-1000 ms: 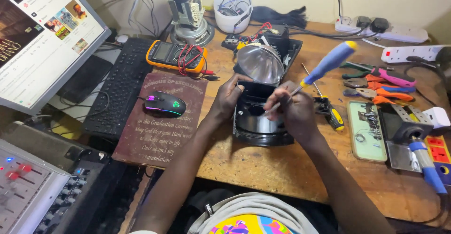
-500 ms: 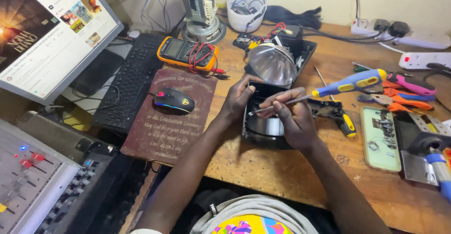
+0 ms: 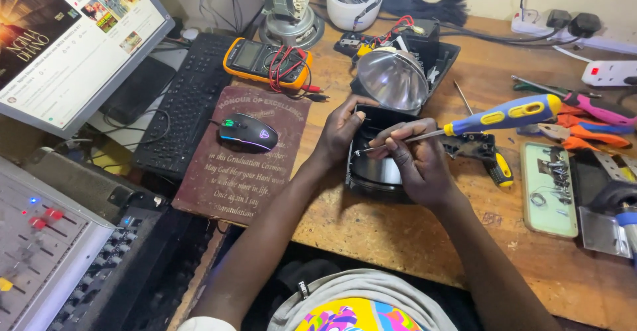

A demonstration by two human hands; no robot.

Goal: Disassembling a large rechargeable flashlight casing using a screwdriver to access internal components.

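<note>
With the screwdriver [image 3: 464, 124] lowered since earlier, right hand [image 3: 415, 162] clamps it, tip entering the housing [image 3: 375, 171] that left hand [image 3: 342, 128] grips.

Tip of blue-and-yellow-handled screwdriver [image 3: 502, 115] hidden among fingers [image 3: 391, 138] of right hand [image 3: 415, 162]. Lower part of black plastic lamp housing [image 3: 373, 171] covered by that hand. Grey flat monitor [image 3: 63, 35] cut by top and left edges. Small parts on pale green rectangular tray [image 3: 547, 188] too small to identify.
</note>
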